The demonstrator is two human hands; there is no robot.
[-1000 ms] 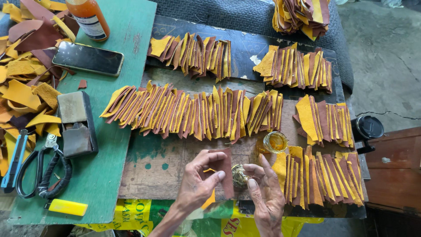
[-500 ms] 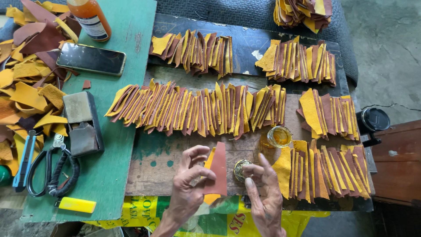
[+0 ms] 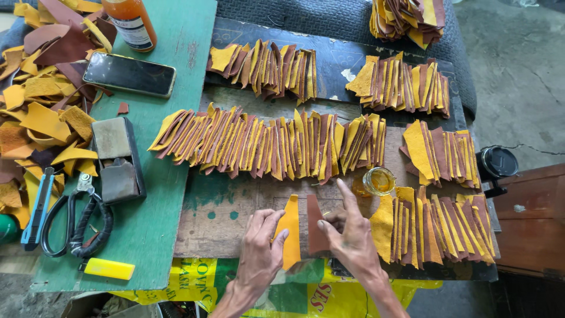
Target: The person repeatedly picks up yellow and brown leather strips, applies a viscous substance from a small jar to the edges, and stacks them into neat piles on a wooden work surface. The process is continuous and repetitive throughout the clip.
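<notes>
Yellow leather piece [image 3: 289,235] and brown leather piece [image 3: 316,231] lie side by side near the counter's [image 3: 235,218] front edge, long axes running front to back, narrow ends pointing away. Left hand [image 3: 259,250], fingers loosely spread, touches the yellow one; right hand [image 3: 347,235] presses the brown one, forefinger extended, partly hiding something in its palm.

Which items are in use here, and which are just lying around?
In use: left hand on yellow piece; right hand on brown piece; small glue jar; fanned rows.
Lying about: phone, scissors, bottle, yellow cutter.
</notes>
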